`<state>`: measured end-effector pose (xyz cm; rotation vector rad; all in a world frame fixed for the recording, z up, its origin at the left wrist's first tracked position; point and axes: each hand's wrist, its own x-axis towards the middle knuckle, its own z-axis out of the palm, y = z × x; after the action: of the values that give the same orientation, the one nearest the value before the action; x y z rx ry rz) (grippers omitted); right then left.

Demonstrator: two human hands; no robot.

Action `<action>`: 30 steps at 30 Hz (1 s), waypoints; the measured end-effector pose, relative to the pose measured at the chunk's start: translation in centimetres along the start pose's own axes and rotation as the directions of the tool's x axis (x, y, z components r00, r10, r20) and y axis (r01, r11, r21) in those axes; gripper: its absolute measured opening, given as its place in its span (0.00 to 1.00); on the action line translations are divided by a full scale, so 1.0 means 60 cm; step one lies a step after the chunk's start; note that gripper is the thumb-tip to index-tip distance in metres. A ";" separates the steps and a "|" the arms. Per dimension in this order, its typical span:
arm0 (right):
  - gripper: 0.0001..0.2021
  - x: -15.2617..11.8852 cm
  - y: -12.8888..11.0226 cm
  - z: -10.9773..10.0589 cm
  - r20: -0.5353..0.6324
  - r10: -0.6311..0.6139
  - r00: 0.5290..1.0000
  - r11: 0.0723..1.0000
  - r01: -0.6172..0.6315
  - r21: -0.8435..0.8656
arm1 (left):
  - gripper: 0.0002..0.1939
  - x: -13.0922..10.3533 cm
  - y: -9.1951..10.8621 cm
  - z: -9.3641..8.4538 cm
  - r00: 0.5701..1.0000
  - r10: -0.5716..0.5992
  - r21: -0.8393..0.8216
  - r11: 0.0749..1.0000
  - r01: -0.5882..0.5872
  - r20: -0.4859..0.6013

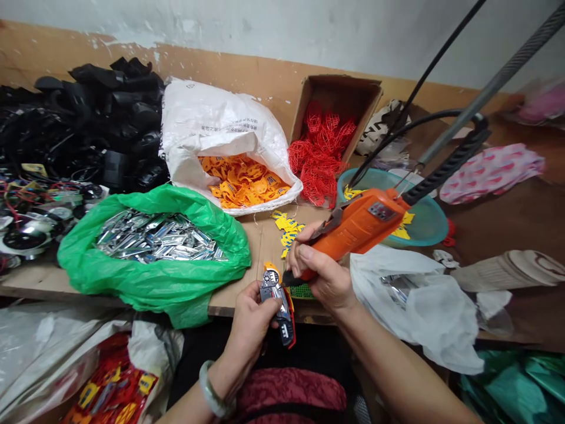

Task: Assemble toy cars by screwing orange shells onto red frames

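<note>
Peeling wall; left grip clamped on oblong plastic part, right grip around orange driver; crinkled green bag.

The cardboard box stands behind the bench, right of the woven sack.

Soft, fairly even indoor light, small glints on silvery parts, blurry stretched edges.

Black parts lie heaped at left; a pink-patterned bundle, possibly a bag, lies blurred at right.
</note>
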<state>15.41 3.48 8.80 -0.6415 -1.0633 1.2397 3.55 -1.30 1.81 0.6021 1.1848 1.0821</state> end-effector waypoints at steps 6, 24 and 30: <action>0.10 -0.005 0.005 -0.007 0.019 0.029 0.999 0.999 -0.028 -0.039 | 0.10 -0.003 0.005 0.002 1.000 0.005 0.025 1.000 -0.005 -0.004; 0.09 -0.006 0.003 0.006 0.043 0.079 0.996 0.986 -0.071 -0.153 | 0.11 0.009 0.002 -0.005 0.999 0.033 0.045 0.998 -0.034 0.034; 0.10 0.009 0.001 -0.060 -0.180 -0.103 0.978 0.991 0.085 -0.102 | 0.14 0.018 -0.003 -0.023 1.000 0.018 -0.001 1.000 -0.018 0.014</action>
<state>18.60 4.54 7.42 -0.7551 -0.9892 1.0315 2.31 -0.61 0.76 0.6204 1.1689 1.0918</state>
